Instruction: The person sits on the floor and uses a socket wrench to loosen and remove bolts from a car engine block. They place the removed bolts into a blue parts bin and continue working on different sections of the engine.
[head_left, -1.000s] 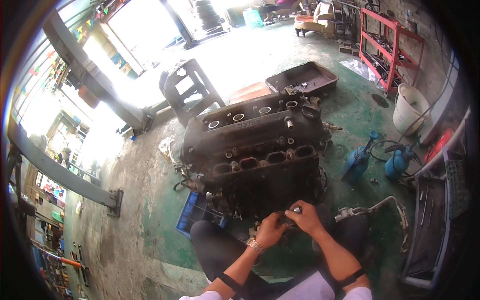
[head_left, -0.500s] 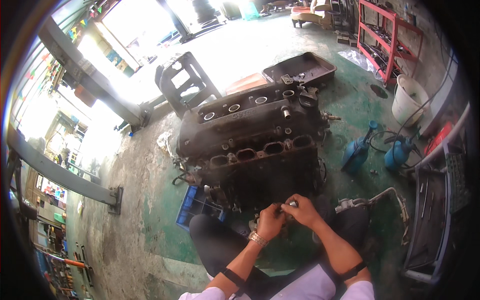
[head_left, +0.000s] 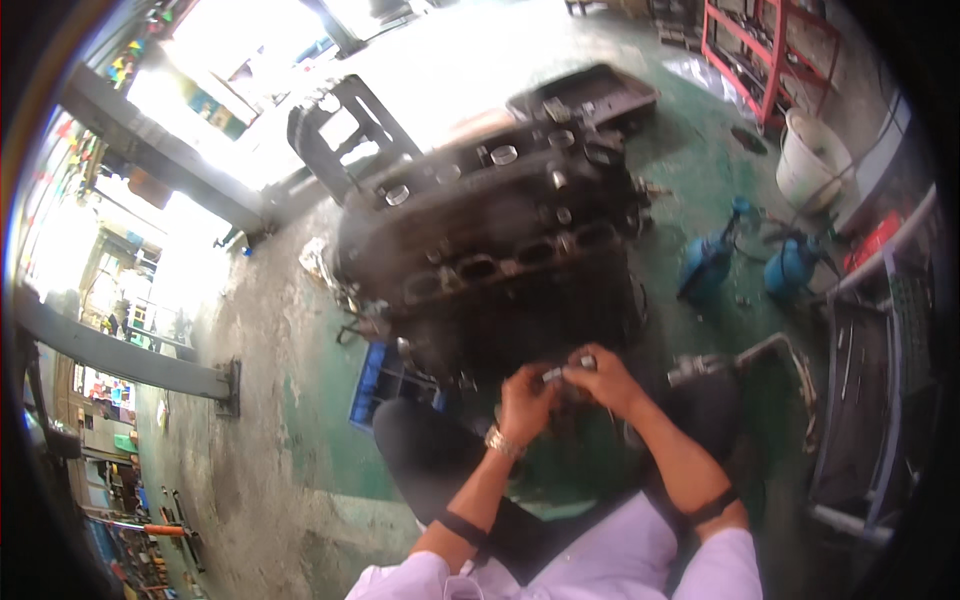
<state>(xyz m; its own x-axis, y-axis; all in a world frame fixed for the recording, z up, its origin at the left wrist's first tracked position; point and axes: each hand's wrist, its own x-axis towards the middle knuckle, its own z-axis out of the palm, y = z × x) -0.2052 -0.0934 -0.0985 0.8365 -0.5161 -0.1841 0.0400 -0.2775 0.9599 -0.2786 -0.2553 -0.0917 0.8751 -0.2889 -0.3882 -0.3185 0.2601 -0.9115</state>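
Low in front of the dark car engine (head_left: 500, 305), my two hands meet close together. My left hand (head_left: 525, 405), a metal-band watch (head_left: 503, 442) at its wrist, has its fingers closed on a short silver metal piece (head_left: 553, 375). My right hand (head_left: 607, 385) pinches the same piece from the other side, and a bit of shiny metal shows above its fingers. Blur and the fingers hide the exact kind of this part. Round openings line the engine's top cover, and a row of oval ports faces me.
A blue divided crate (head_left: 368, 395) lies left of my knee. Two blue spray bottles (head_left: 708, 262), a white bucket (head_left: 808, 165) and a grey tool cart (head_left: 850, 410) stand to the right. A bent metal pipe (head_left: 790, 350) lies near my right knee. Behind the engine are a stool (head_left: 380, 115) and drain pan (head_left: 640, 98).
The view has tilted and shifted, so the engine sits higher in it. My hands have drawn slightly apart, exposing more of the silver piece between them.
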